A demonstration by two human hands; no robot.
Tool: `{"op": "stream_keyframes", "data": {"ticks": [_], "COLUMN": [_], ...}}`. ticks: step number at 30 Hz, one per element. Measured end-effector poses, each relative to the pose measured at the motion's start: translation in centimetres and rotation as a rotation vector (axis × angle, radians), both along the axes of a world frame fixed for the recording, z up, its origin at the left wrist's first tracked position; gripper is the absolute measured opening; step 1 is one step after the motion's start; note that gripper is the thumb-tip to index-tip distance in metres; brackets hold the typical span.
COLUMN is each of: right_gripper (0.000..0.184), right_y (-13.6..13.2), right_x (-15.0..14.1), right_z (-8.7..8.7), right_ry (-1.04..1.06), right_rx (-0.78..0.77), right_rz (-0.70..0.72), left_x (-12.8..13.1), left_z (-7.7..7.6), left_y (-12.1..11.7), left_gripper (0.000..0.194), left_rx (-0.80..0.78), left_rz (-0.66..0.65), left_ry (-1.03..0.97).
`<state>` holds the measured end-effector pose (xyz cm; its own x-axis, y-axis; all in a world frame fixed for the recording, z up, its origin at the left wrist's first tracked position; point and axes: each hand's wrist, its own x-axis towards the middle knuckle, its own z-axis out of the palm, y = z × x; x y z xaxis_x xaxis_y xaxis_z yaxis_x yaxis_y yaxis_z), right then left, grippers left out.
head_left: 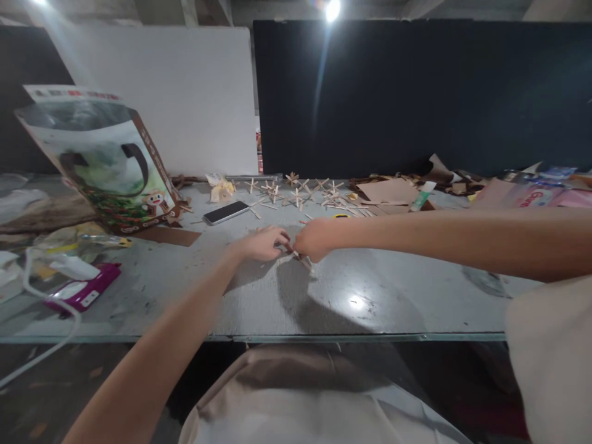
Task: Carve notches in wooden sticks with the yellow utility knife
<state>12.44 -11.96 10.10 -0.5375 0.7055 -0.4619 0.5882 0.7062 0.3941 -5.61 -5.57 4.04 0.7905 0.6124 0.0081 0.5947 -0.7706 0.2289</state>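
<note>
My left hand (264, 244) and my right hand (318, 239) meet low over the middle of the table. Between and just below their fingertips is a small piece of thin wooden sticks (305, 264), partly covered by the fingers. The left fingers are bent and pinch its near end. My right hand is closed over the same piece, its fingertips mostly hidden. A thin pinkish tip shows above the right knuckles; I cannot make out what it is. Behind the hands lie several crossed wooden stick shapes (297, 197) and loose sticks.
A phone (226, 212) lies behind my left hand. At left stand a large printed bag (115, 166) and a purple power strip (87, 290) with a white cable. Brown sheets (388, 191) and a glue stick (422, 196) lie back right. The table's front edge (370, 337) is near.
</note>
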Motion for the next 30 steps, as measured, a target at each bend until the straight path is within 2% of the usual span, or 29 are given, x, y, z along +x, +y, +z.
{"op": "stream_keyframes", "data": {"ticks": [3, 8, 12, 18, 20, 22, 24, 27, 30], "right_gripper": [0.035, 0.04, 0.039, 0.037, 0.037, 0.037, 0.037, 0.04, 0.044], "right_y": [0.1, -0.2, -0.9, -1.0, -0.7, -0.5, -0.4, -0.7, -1.1], "right_x": [0.1, 0.2, 0.0, 0.3, 0.5, 0.7, 0.8, 0.7, 0.5], "right_z": [-0.2, -0.2, 0.5, 0.5, 0.3, 0.0, -0.1, -0.2, -0.1], "right_ry": [-0.005, -0.015, -0.017, -0.019, -0.018, -0.012, -0.008, -0.004, 0.019], "right_rx": [0.013, 0.018, 0.006, -0.001, -0.003, -0.007, -0.014, -0.002, 0.025], "right_rz": [-0.004, 0.0, -0.007, -0.002, 0.0, 0.012, 0.027, 0.017, 0.001], "left_x": [-0.4, -1.0, -0.9, 0.2, 0.3, 0.3, 0.6, 1.4, 2.1], "left_z": [0.7, 1.3, 1.3, 0.7, 0.3, -0.1, -0.6, -1.3, -1.8], "left_y": [0.0, 0.3, 0.1, 0.0, 0.3, 0.6, 0.5, -0.2, -0.8], "left_gripper": [0.027, 0.034, 0.052, 0.055, 0.057, 0.059, 0.062, 0.059, 0.058], "left_rx": [-0.114, -0.305, -0.364, -0.423, -0.41, -0.327, -0.233, -0.174, -0.1], "left_rz": [0.015, -0.223, -0.302, -0.412, -0.348, -0.158, -0.035, -0.111, -0.106], "left_ry": [0.027, 0.002, 0.001, -0.01, -0.046, -0.139, -0.228, -0.223, -0.165]}}
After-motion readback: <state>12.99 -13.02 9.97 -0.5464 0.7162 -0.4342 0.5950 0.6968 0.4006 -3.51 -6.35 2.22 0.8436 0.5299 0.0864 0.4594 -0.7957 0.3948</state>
